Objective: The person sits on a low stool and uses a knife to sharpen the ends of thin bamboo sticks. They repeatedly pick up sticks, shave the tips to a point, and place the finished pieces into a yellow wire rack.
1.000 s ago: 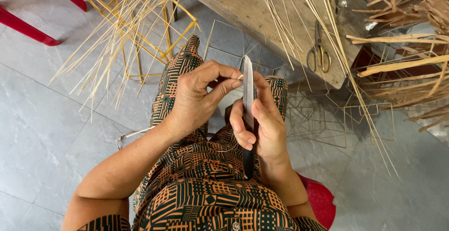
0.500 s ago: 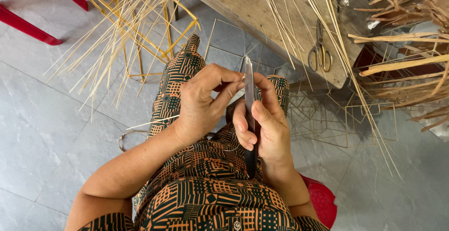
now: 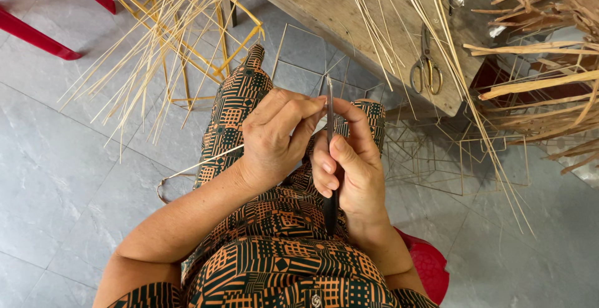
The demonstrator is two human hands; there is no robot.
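My right hand (image 3: 350,166) grips a dark-handled knife (image 3: 329,109) upright over my lap, blade pointing away and seen edge-on. My left hand (image 3: 273,136) is closed beside it, thumb and forefinger pinching at the blade. A thin pale bamboo strip (image 3: 201,165) trails from under my left hand to the left and ends in a curl near the floor. Both hands touch each other above my patterned orange and black trousers (image 3: 240,99).
A wooden bench (image 3: 349,14) ahead carries scissors (image 3: 426,64) and long thin bamboo slivers. Loose bamboo sticks (image 3: 156,52) fan out at upper left by red chair legs (image 3: 37,33). Wire frames (image 3: 437,158) lie on the grey tiles; dry strips (image 3: 549,83) lie at right. A red stool (image 3: 430,267) is under me.
The knife has turned from showing its flat side to edge-on. My left fingers have slid closer onto the blade, and a thin strip now trails out to the left.
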